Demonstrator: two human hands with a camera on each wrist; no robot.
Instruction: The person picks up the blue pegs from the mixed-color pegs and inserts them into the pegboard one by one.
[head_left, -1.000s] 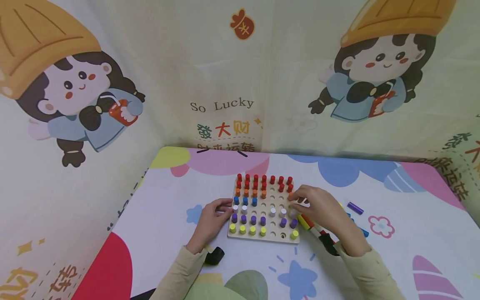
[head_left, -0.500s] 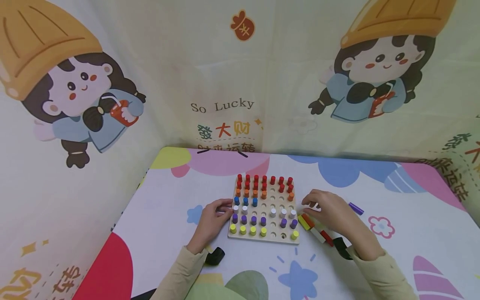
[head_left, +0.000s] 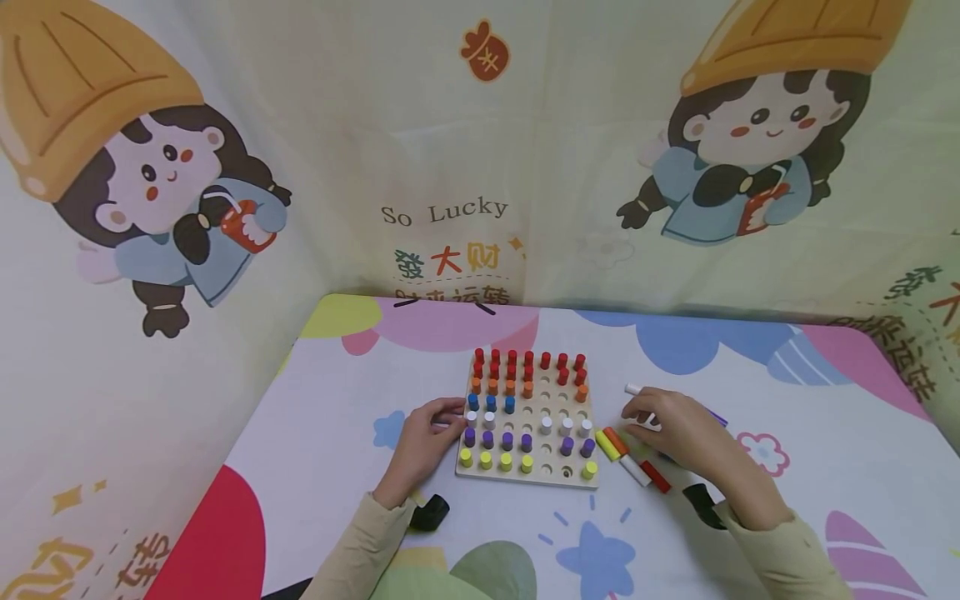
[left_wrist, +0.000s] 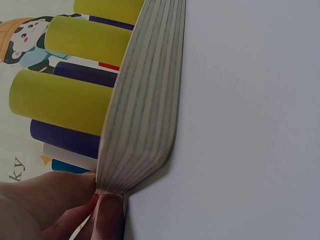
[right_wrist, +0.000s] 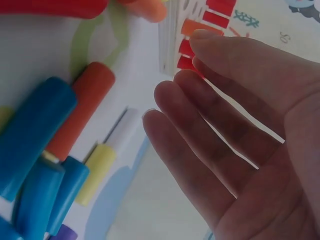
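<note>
A wooden pegboard (head_left: 517,477) lies on the table with rows of red, orange, blue, white, purple and yellow pegs, and several bare holes towards its right side. At its left edge, my left hand (head_left: 422,442) pinches the board; in the left wrist view the thumb (left_wrist: 55,192) and a finger meet at its corner beside the yellow pegs (left_wrist: 60,100). Right of the board, my right hand (head_left: 678,425) hovers over loose pegs with nothing in its loosely bent fingers. Under it in the right wrist view lie blue pegs (right_wrist: 40,135) and an orange-red peg (right_wrist: 85,110).
Loose yellow (head_left: 607,445), white (head_left: 634,471) and red (head_left: 656,477) pegs lie close to the board's right edge. Another white peg (head_left: 632,389) lies farther back. A printed cloth wall (head_left: 450,150) rises behind the table.
My right hand has drawn back from the board's right edge, moving right over the loose pegs. A white peg at the row's right end now shows fully. My left hand stays put.
</note>
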